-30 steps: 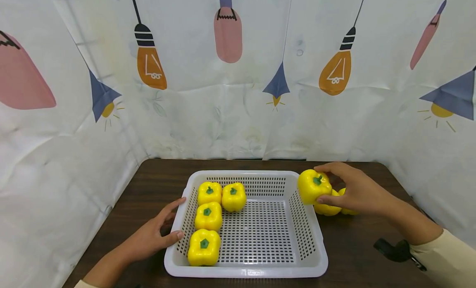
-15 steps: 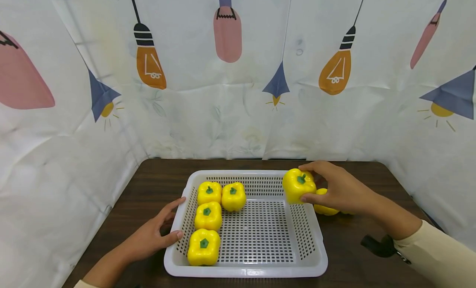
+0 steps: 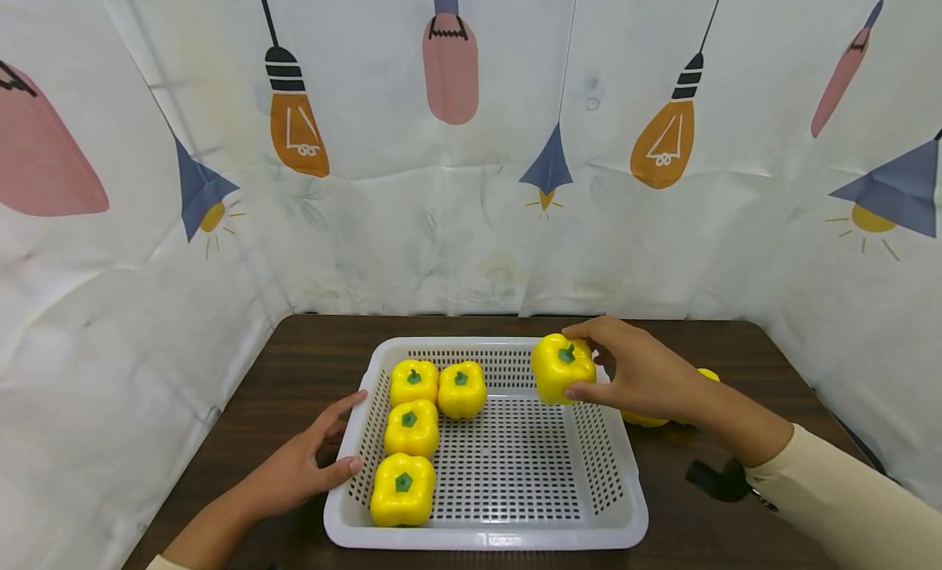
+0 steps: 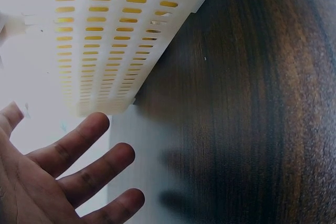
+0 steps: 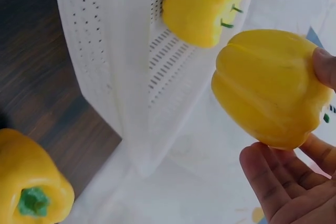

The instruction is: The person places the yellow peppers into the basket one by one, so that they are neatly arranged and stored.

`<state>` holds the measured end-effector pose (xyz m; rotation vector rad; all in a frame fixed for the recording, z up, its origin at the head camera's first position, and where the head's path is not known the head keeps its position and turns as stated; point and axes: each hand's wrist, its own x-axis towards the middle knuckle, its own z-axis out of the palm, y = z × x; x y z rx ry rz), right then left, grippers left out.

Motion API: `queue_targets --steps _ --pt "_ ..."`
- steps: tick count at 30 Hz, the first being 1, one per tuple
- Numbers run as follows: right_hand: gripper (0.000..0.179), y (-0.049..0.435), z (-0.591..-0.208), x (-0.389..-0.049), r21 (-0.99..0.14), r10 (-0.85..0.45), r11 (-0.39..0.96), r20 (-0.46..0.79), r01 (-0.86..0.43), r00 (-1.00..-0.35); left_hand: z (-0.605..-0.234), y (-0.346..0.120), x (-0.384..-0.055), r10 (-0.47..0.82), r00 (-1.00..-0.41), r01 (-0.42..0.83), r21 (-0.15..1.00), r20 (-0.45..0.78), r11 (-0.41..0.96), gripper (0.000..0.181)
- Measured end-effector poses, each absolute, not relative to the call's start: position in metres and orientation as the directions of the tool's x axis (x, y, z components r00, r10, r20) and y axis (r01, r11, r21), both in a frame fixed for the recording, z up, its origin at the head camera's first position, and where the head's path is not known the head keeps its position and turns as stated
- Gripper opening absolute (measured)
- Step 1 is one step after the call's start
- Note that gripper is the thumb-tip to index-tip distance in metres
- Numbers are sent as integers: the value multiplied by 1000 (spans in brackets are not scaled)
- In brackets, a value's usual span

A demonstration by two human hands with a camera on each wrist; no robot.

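Observation:
My right hand (image 3: 639,372) pinches a yellow bell pepper (image 3: 561,367) between thumb and fingers, holding it above the back right part of the white basket (image 3: 486,539). In the right wrist view the held bell pepper (image 5: 270,87) is seen side-on, clear of the basket wall. My left hand (image 3: 298,468) lies at the basket's left rim, thumb and index fingertip at the edge. The left wrist view shows this hand's fingers (image 4: 100,174) spread and fairly straight beside the perforated wall. Several yellow bell peppers (image 3: 412,428) sit along the basket's left side, green stems upward.
More yellow bell peppers (image 3: 645,419) lie on the dark wooden table (image 3: 324,349) right of the basket, partly hidden by my right hand. A printed white cloth (image 3: 412,251) hangs behind and at both sides.
My right hand has carried the bell pepper leftward, from the basket's right rim to over its inside. The left hand and the peppers in the basket have stayed put.

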<state>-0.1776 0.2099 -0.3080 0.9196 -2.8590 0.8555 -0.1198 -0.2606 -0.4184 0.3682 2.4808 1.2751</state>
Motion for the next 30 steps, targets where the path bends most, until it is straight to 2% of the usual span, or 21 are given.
queue_targets --steps 14,30 --pt "76 185 -310 -179 -519 -531 681 136 -517 -836 -419 -261 -121 365 -914 72 817 -175 573 82" --pt "74 155 -321 -180 -516 -579 648 143 -559 -803 -418 -259 -120 347 -920 61 804 -185 591 83"
